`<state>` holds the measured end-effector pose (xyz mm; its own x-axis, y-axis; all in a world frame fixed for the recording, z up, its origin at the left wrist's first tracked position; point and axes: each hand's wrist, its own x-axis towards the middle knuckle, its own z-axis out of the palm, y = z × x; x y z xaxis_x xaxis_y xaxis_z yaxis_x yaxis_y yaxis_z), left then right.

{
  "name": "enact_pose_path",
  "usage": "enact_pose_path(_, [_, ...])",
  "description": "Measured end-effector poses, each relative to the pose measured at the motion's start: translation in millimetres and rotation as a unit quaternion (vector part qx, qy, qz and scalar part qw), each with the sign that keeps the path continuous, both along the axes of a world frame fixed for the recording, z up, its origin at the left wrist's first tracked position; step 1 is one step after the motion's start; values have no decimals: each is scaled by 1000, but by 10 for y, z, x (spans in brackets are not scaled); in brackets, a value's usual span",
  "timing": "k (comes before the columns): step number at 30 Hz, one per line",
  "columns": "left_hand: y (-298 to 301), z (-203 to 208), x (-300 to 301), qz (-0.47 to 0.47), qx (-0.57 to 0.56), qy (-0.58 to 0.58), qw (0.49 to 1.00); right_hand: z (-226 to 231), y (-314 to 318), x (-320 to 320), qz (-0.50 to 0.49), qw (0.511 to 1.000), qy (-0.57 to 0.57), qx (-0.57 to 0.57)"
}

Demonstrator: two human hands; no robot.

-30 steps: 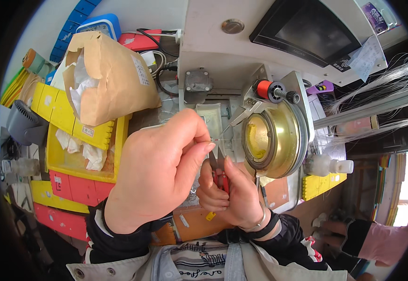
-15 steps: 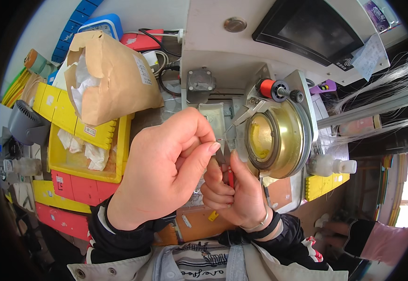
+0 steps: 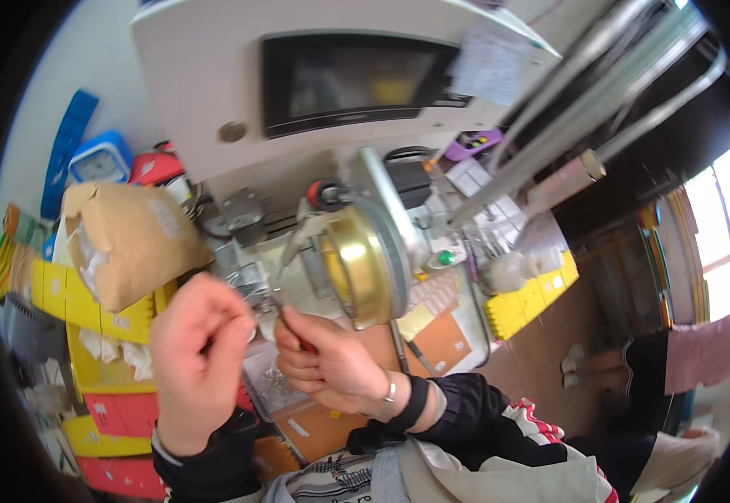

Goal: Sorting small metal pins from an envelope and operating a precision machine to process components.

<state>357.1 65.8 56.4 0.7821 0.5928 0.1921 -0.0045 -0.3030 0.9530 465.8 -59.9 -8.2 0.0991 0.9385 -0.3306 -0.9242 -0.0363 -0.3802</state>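
My left hand (image 3: 201,360) is raised on the left, with thumb and fingers pinched together. Blur hides whatever tiny thing may be in its fingertips. Beside it, my right hand (image 3: 331,356) is closed around a small tool with red handles (image 3: 305,342). The tool's slim metal end (image 3: 278,298) points up and away from me; its exact kind is not clear. Just beyond my right hand stands a machine with a round brass-coloured drum (image 3: 357,272). A spool of red thread (image 3: 327,194) sits above the drum.
A torn brown paper bag (image 3: 134,243) rests over yellow bins at left, above red drawers (image 3: 118,415). The machine's dark screen (image 3: 357,80) rises behind. A clear tray of small bits (image 3: 273,377) lies below my hands. Another person in pink (image 3: 709,352) is at far right.
My view has swung to the right, so the machine and bag appear further left. My hands have moved slightly apart; the right still grips the red-handled tool.
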Motion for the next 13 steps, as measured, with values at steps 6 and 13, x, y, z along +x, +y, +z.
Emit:
enact_pose_path(6, [-38, 11, -179, 65, -16, -107, 992, -36, -62, 42, 17, 999, -47, 0])
enact_pose_path(13, [89, -102, -471, 118, 66, -374, 918, -109, -993, 170, -23, 879, -470, 80])
